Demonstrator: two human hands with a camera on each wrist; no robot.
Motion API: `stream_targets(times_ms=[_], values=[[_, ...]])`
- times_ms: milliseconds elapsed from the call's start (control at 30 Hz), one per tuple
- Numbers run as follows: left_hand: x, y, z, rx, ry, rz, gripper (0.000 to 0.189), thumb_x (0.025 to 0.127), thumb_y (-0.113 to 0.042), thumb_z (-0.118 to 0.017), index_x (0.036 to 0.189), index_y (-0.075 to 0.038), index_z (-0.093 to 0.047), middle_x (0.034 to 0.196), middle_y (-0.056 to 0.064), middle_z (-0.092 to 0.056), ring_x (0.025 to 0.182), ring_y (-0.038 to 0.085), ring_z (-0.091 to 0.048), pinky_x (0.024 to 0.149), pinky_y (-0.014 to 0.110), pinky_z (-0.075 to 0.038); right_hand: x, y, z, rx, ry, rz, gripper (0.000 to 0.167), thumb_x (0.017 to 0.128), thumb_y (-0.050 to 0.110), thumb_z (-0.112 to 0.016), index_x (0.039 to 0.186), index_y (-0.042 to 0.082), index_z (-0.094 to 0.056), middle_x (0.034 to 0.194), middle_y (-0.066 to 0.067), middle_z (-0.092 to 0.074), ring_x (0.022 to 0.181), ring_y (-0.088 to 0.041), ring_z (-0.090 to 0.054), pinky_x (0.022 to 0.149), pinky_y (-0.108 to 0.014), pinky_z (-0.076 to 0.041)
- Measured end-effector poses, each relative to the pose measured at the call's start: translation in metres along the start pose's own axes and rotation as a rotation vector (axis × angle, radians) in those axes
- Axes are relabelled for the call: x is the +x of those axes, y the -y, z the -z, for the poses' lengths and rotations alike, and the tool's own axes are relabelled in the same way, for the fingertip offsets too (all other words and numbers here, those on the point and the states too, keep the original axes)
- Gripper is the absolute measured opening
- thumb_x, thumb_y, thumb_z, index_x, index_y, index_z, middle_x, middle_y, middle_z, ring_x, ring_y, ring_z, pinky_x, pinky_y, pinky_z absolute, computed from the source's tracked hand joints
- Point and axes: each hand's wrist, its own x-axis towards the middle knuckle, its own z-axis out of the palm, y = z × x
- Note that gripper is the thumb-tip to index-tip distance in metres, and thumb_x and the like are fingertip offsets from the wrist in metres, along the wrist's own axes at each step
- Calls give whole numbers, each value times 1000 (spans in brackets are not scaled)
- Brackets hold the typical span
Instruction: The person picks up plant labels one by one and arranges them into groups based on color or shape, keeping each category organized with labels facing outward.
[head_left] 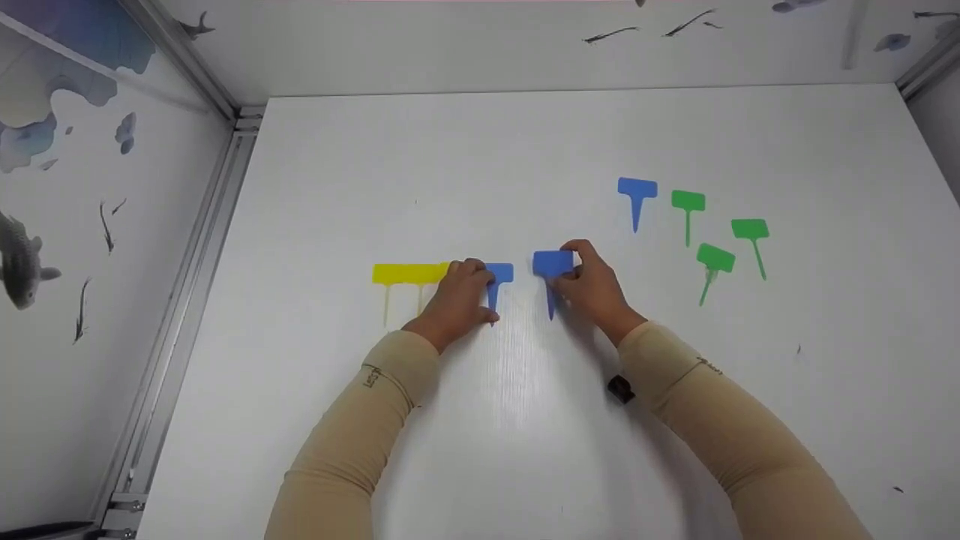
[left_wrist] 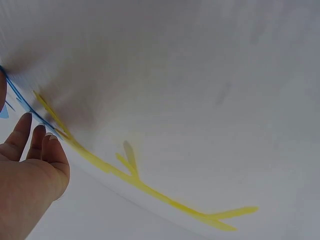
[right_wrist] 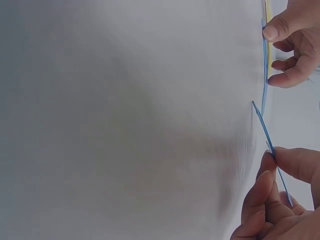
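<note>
Blue and yellow T-shaped plant labels lie in a row. My left hand (head_left: 459, 294) is over the row's right end, fingertips at the head of a blue plant label (head_left: 504, 272) and thumb near its stem tip. Directly left of that hand are the joined yellow plant labels (head_left: 409, 274), partly hidden by it. My right hand (head_left: 596, 289) pinches a second blue plant label (head_left: 552, 263) by the right side of its head, stem towards me. In the right wrist view this pinched label (right_wrist: 265, 127) slants between thumb and fingers, a short gap from the other blue one.
Farther right on the white table (head_left: 480, 165) lie another blue plant label (head_left: 637, 187) and several loose green plant labels (head_left: 688, 201) at different angles. A metal frame (head_left: 180, 315) and printed panel border the table's left side; another panel (head_left: 450, 52) stands behind.
</note>
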Motion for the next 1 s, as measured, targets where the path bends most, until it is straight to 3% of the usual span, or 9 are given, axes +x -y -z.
stream_targets(times_ms=[367,1000], values=[[-2,2,1,12,-19,-31,58,85,-28,-75,135,-7,-54,140,8,-44,127,23,-36,112,29,-31,0,1,-6,-11,7,7,52,92,10,-60,138,11,-36,106,-17,-60,88,-25,-56,75,-31,-49],[-2,2,1,-18,-8,-7,57,87,-27,-73,137,-11,-52,143,5,-41,129,21,-35,113,29,-30,-6,9,-16,-35,29,10,53,92,11,-62,138,10,-36,107,-16,-59,92,-25,-55,83,-34,-48]])
